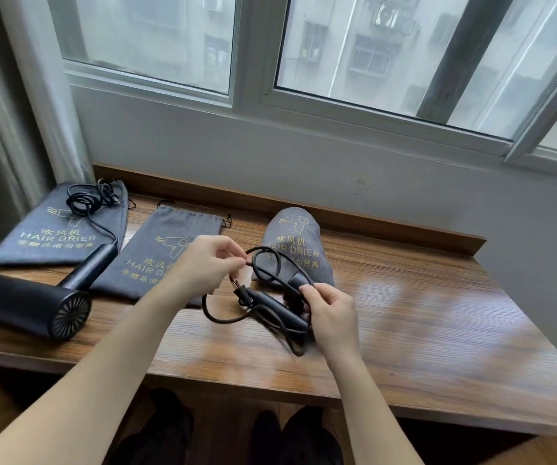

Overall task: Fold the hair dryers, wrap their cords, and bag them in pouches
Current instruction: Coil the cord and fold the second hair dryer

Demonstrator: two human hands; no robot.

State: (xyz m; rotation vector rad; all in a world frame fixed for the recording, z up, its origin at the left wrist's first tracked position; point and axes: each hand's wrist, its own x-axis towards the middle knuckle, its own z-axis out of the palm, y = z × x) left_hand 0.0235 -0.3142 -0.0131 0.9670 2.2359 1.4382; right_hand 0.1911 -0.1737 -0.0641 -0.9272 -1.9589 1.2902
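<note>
Here my left hand pinches the thin black power cord; my right hand grips the folded black hair dryer above the wooden tabletop. I should keep loops snug and even.

Brown wood-grain bench: smooth, semi-gloss, window glare on top. Three grey woven-cloth pouches, matt w/ gold print: left, middle, right one bulging. Black plastic hair dryer, matt finish, ribbed rear grille. Black rubbery cord btwn hands, dull, smooth. White window frame looks smooth, satin.
</note>
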